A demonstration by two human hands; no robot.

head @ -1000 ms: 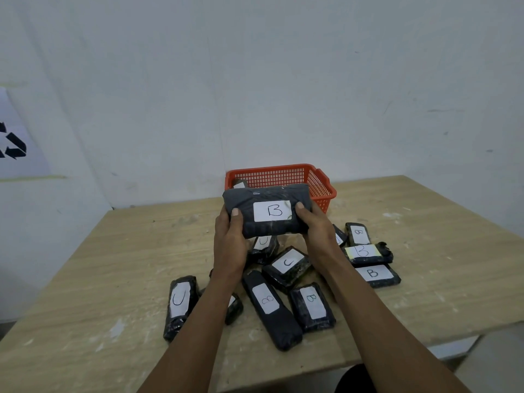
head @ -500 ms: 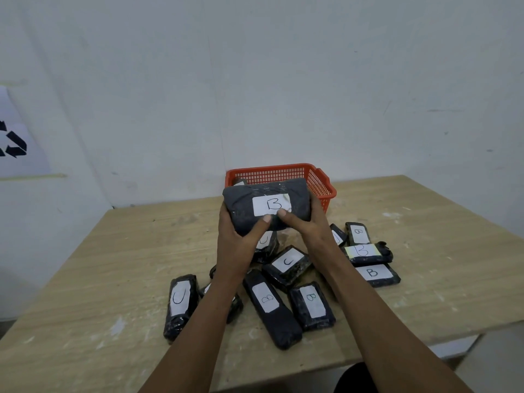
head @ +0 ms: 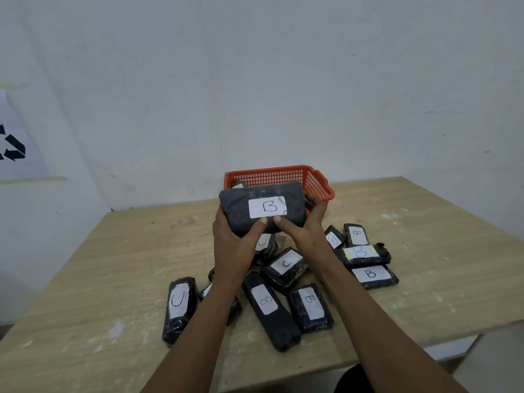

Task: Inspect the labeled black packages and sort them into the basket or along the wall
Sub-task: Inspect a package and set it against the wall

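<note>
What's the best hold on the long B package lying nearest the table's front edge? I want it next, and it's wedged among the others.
Grip the long B package across its narrow width at the near end, coming from above. That end juts toward the table edge, free of neighbours, while the far end sits against the C package.

Held package (head: 262,207) label: B; table packages: B (head: 373,276), B (head: 310,307), C (head: 286,265), U (head: 178,306)

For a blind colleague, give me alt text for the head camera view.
Left hand and right hand hold up a black package labeled B before an orange basket, above more B and C packages scattered on a wooden table.
</note>
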